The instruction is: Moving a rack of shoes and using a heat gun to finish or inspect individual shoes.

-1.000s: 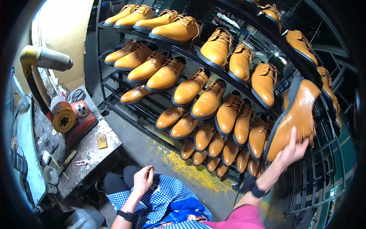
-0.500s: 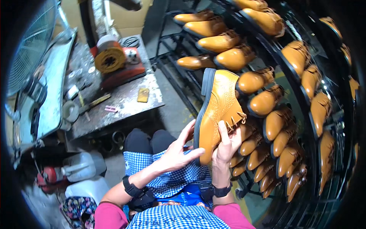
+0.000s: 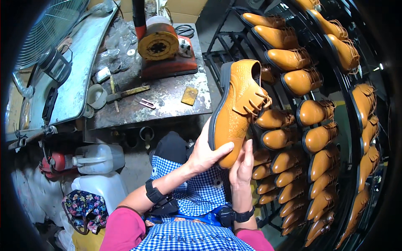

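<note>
Two hands, left hand [image 3: 205, 152] and right hand [image 3: 242, 165], grasp one tan leather lace-up shoe [image 3: 238, 106] by its heel end, raised over the lap between a cluttered metal bench [image 3: 167, 100] and a black rack of matching shoes [image 3: 310, 113], not yet set down.

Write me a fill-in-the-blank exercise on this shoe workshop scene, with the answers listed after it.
1. The left hand and right hand together hold one tan ____.
2. The rack to the person's right is loaded with many tan ____.
3. On the workbench stands a machine with a red base and a round ____-coloured wheel.

Missing words: shoe; shoes; orange
</note>
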A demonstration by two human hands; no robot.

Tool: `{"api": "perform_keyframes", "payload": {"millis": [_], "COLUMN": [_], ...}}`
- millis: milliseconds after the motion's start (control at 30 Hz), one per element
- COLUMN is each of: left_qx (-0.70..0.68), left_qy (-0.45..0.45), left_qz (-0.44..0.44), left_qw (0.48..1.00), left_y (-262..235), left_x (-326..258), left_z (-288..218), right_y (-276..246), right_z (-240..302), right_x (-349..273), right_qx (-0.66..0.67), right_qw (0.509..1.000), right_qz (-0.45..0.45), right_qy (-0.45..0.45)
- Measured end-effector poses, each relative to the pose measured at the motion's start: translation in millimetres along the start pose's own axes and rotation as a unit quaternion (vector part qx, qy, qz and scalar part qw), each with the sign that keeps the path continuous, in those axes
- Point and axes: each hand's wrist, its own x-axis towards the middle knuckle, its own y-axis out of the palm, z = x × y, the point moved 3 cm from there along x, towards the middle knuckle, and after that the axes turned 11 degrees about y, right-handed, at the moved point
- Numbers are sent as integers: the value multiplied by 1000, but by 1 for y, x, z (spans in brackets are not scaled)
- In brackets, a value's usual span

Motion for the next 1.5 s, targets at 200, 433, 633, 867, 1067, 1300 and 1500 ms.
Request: {"api": "perform_keyframes", "payload": {"millis": [200, 433, 633, 867, 1067, 1300, 1500], "left_qx": [-3, 20, 120, 139, 310, 400, 431], "left_qy": [12, -51, -91, -125, -14, 138, 122], "left_qz": [-27, 19, -38, 41, 111, 140, 114], "left_qw": [1000, 998, 988, 982, 944, 895, 887], "left_y": [-16, -32, -49, -28, -15, 3, -10], "left_x": [18, 29, 3, -11, -22, -31, -34], "left_z": [13, 29, 62, 62, 63, 72, 71], "right_y": [27, 29, 42, 39, 24, -27, -47], "right_z": [-12, 0, 14, 22, 35, 81, 146], "right_x": [4, 32, 41, 34, 10, -60, -156], "right_qx": [68, -21, -197, -312, -375, -295, -144], "right_qw": [993, 1000, 957, 886, 820, 830, 603], "right_qz": [17, -12, -77, -135, -182, -233, -430], "right_qy": [90, -9, -197, -316, -392, -413, -656]}}
